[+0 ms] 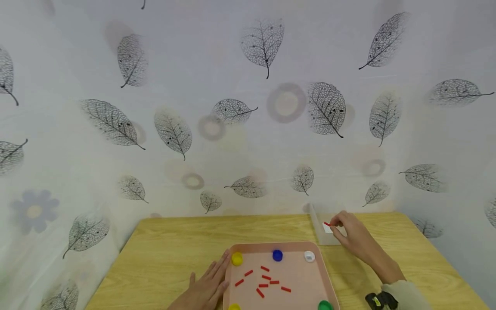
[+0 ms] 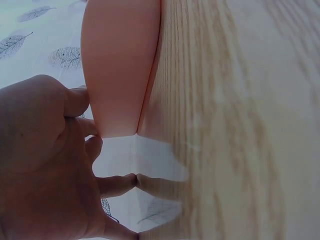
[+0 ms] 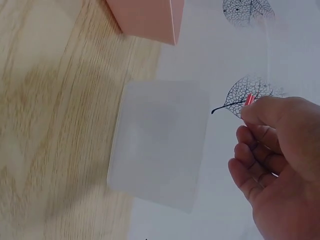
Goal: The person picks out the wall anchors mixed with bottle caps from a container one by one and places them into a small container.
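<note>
Between thumb and fingertips, my right hand [image 1: 348,234] pinches a short red stick [image 1: 327,224]. It is held up over a translucent box [image 1: 317,226] behind the tray's right corner. In the right wrist view the stick's end [image 3: 249,99] pokes out past the thumb, above the box's side wall [image 3: 160,140]. My left hand [image 1: 205,290] lies along the left edge of a pink tray [image 1: 302,275], its fingers stretched out. Seen from the left wrist, the fingers touch the tray's outer wall [image 2: 120,60] and the table. Several red sticks [image 1: 263,285] lie scattered inside the tray.
Round caps sit around the tray's border: yellow [image 1: 237,258], blue [image 1: 277,255], white [image 1: 309,256], green [image 1: 325,305] and a second yellow [image 1: 234,307]. A wooden table [image 1: 174,241] bears everything. Behind it hangs a leaf-patterned sheet [image 1: 252,146].
</note>
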The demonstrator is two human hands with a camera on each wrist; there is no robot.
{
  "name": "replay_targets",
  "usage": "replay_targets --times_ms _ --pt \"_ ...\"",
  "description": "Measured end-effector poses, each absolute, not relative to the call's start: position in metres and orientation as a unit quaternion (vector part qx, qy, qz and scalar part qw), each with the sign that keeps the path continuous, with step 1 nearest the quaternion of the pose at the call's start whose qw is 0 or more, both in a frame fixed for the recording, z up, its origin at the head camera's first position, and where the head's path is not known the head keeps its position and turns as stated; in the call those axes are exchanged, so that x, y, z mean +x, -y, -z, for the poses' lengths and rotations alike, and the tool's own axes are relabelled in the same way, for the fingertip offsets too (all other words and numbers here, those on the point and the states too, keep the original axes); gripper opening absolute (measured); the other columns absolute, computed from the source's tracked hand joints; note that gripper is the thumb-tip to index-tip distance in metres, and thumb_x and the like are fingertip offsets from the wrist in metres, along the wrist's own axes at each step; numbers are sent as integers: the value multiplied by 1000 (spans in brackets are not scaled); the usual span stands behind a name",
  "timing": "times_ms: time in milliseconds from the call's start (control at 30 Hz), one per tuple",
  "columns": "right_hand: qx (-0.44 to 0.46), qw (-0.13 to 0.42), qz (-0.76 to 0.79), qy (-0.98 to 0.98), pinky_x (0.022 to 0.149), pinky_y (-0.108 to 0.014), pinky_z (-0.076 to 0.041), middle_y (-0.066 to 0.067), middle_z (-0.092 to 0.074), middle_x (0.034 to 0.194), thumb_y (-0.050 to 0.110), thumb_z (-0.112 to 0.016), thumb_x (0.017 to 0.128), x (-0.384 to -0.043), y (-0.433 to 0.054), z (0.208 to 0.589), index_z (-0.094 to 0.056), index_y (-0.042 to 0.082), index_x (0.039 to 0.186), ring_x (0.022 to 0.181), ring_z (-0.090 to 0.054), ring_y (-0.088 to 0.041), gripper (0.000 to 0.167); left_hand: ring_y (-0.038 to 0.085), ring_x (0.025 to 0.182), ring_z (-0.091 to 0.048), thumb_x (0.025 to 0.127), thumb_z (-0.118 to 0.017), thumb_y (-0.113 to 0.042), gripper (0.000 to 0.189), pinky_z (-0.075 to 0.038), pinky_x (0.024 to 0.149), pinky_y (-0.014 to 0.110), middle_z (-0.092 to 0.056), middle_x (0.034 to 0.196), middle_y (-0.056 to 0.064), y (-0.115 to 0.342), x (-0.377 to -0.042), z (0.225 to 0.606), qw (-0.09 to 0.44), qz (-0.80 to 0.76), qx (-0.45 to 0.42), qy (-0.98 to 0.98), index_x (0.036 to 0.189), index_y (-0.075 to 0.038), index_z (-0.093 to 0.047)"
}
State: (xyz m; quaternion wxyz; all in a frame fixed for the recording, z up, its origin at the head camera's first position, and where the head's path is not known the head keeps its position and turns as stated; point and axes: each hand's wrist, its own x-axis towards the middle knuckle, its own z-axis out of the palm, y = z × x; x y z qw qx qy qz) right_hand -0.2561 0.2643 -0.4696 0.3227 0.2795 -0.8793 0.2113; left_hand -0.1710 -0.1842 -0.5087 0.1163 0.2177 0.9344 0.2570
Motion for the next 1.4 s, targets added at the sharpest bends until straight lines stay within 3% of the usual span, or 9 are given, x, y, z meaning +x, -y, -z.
replay_targets --times_ms 1400 --pt "213 197 -230 929 70 -42 -53 -3 -59 84 -6 -74 87 -295 -269 490 -64 3 88 78 -58 -22 13 52 145 -32 112 -29 -48 62 -10 88 95 -13 172 5 184 -172 510 121 -260 218 -933 167 -25 -11"
